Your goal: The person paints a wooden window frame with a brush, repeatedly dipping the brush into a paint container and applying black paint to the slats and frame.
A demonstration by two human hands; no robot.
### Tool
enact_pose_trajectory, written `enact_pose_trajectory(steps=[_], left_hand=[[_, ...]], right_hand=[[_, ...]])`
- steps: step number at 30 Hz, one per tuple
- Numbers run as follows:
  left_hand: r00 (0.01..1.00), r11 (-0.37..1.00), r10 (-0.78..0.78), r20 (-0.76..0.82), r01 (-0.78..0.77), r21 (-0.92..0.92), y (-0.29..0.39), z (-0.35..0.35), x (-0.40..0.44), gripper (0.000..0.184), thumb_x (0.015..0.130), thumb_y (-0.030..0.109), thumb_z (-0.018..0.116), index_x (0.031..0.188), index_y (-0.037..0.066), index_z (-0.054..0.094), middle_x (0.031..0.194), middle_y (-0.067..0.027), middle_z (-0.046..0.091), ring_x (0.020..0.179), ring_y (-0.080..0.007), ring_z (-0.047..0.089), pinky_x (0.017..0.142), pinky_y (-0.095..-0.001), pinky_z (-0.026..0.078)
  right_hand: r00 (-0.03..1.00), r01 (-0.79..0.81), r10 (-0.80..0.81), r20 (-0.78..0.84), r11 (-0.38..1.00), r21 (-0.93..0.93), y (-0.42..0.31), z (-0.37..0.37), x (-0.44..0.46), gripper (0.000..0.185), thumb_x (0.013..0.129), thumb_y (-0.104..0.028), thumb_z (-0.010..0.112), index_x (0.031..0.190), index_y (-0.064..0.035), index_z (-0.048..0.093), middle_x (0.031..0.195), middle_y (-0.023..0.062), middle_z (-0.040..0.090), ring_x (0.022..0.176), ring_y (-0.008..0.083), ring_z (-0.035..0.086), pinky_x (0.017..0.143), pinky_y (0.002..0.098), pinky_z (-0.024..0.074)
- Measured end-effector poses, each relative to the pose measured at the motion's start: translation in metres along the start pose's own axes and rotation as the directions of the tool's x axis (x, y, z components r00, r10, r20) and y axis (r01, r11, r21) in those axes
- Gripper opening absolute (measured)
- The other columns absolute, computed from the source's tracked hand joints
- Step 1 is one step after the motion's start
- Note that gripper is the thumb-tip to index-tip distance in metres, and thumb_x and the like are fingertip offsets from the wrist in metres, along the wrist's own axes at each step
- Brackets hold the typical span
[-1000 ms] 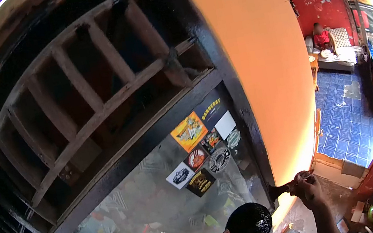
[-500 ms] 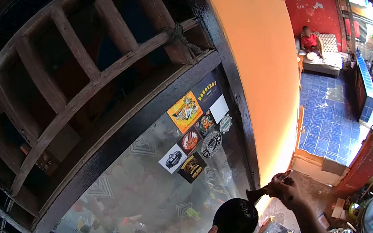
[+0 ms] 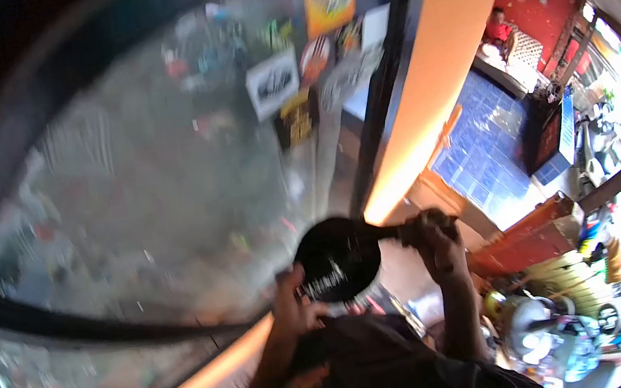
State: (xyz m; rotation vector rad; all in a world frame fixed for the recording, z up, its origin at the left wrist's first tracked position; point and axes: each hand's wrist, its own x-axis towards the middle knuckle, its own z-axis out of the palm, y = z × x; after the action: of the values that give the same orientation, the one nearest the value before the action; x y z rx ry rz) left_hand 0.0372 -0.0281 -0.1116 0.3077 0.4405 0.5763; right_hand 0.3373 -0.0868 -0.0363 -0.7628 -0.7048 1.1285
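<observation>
My left hand (image 3: 295, 306) grips the lower left side of a round black container (image 3: 339, 260), whose dark inside has a wet shine. In my right hand (image 3: 437, 242) is a paintbrush (image 3: 388, 233), gripped by its handle with the fingers wrapped round. Its dark head points left and meets the container's right rim. Blur and the dark colours hide whether the bristles are inside. Both hands are in front of my dark shirt (image 3: 358, 368), beside the lower right of a large window pane (image 3: 160, 187).
A dark frame (image 3: 385, 98) borders the glass, which carries several stickers (image 3: 273, 84). Right of it runs an orange wall (image 3: 433, 39). Farther off, a person (image 3: 500, 32) in red sits on a couch beyond a blue tiled floor (image 3: 479, 139). Pots (image 3: 528, 322) and clutter lie at lower right.
My view has swung downward, showing more of my body and the window's lower part. The paintbrush has come from just beside the container to its rim.
</observation>
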Motion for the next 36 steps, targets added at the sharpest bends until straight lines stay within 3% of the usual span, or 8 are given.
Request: enact_pose_trajectory(steps=[5, 10, 14, 17, 23, 29, 32, 36], left_hand=[[0.849, 0.925, 0.380, -0.366, -0.346, 0.159, -0.023, 0.002, 0.003, 0.043, 0.091, 0.032, 0.067, 0.115, 0.008, 0.040, 0.108, -0.0109, 0.052, 0.098, -0.0242, 0.061, 0.082, -0.0454, 0.054], [0.705, 0.468, 0.694, 0.144, -0.595, 0.654, -0.049, -0.032, -0.017, 0.048, 0.098, 0.001, 0.043, 0.144, 0.007, 0.030, 0.130, -0.0149, 0.047, 0.117, -0.0234, 0.054, 0.092, -0.0375, 0.051], [0.791, 0.933, 0.336, -0.512, -0.205, 0.296, -0.026, 0.004, -0.021, 0.037, 0.101, 0.009, 0.046, 0.136, 0.006, 0.036, 0.128, -0.0114, 0.042, 0.122, -0.0232, 0.049, 0.090, -0.0363, 0.050], [0.751, 0.963, 0.266, -0.605, -0.184, 0.195, -0.017, 0.017, -0.026, 0.025, 0.102, 0.014, 0.047, 0.125, 0.005, 0.043, 0.127, -0.0103, 0.040, 0.120, -0.0223, 0.051, 0.087, -0.0350, 0.050], [0.779, 0.947, 0.320, -0.540, -0.249, 0.202, -0.026, -0.008, -0.028, 0.023, 0.104, 0.017, 0.047, 0.124, 0.005, 0.045, 0.127, -0.0111, 0.043, 0.117, -0.0231, 0.052, 0.085, -0.0345, 0.053], [0.720, 0.917, 0.398, -0.568, -0.302, 0.260, -0.023, 0.006, -0.040, 0.062, 0.086, 0.041, 0.070, 0.126, 0.006, 0.037, 0.119, -0.0093, 0.048, 0.111, -0.0217, 0.052, 0.090, -0.0388, 0.045], [0.802, 0.938, 0.263, -0.536, -0.342, -0.051, -0.017, -0.015, -0.045, 0.044, 0.093, 0.004, 0.064, 0.131, 0.005, 0.044, 0.131, -0.0144, 0.043, 0.126, -0.0293, 0.048, 0.096, -0.0436, 0.051], [0.711, 0.815, 0.540, -0.451, -0.307, 0.491, -0.025, -0.006, -0.046, 0.037, 0.098, 0.016, 0.057, 0.131, 0.005, 0.045, 0.131, -0.0131, 0.048, 0.127, -0.0307, 0.048, 0.102, -0.0469, 0.046]], right_hand=[[0.998, -0.052, 0.048, -0.041, 0.994, -0.095, -0.010, 0.010, -0.014, 0.018, 0.095, -0.013, 0.062, 0.109, -0.0011, 0.059, 0.095, 0.0136, 0.066, 0.081, 0.0241, 0.066, 0.073, 0.0369, 0.0543], [0.986, -0.126, 0.078, -0.149, 0.929, -0.348, -0.004, 0.015, -0.004, 0.019, 0.099, -0.019, 0.057, 0.105, -0.0004, 0.058, 0.089, 0.0130, 0.065, 0.077, 0.0209, 0.064, 0.071, 0.0328, 0.0511], [0.976, -0.188, 0.145, -0.163, 0.938, -0.291, 0.006, 0.025, 0.005, 0.015, 0.097, -0.013, 0.060, 0.106, -0.0012, 0.059, 0.089, 0.0123, 0.067, 0.076, 0.0215, 0.066, 0.069, 0.0332, 0.0534], [0.970, -0.225, 0.184, -0.160, 0.928, -0.296, 0.012, 0.022, 0.012, 0.014, 0.096, -0.010, 0.060, 0.107, -0.0015, 0.059, 0.090, 0.0132, 0.068, 0.079, 0.0224, 0.067, 0.072, 0.0337, 0.0545], [0.969, -0.246, 0.241, -0.055, 0.923, -0.296, 0.022, 0.031, 0.018, 0.013, 0.095, -0.009, 0.060, 0.105, -0.0002, 0.060, 0.091, 0.0127, 0.067, 0.080, 0.0219, 0.068, 0.072, 0.0343, 0.0552], [0.967, -0.252, 0.252, -0.049, 0.897, -0.364, 0.034, 0.041, 0.018, 0.016, 0.095, -0.011, 0.061, 0.104, 0.0019, 0.062, 0.092, 0.0124, 0.068, 0.083, 0.0210, 0.067, 0.072, 0.0334, 0.0545], [0.962, -0.269, 0.265, -0.066, 0.873, -0.406, 0.037, 0.045, 0.017, 0.017, 0.094, -0.012, 0.063, 0.104, 0.0019, 0.063, 0.094, 0.0117, 0.068, 0.083, 0.0204, 0.068, 0.072, 0.0332, 0.0550], [0.968, -0.239, 0.247, -0.035, 0.880, -0.411, 0.047, 0.028, 0.016, 0.020, 0.095, -0.014, 0.065, 0.106, 0.0013, 0.063, 0.095, 0.0113, 0.069, 0.083, 0.0211, 0.069, 0.072, 0.0336, 0.0548]])
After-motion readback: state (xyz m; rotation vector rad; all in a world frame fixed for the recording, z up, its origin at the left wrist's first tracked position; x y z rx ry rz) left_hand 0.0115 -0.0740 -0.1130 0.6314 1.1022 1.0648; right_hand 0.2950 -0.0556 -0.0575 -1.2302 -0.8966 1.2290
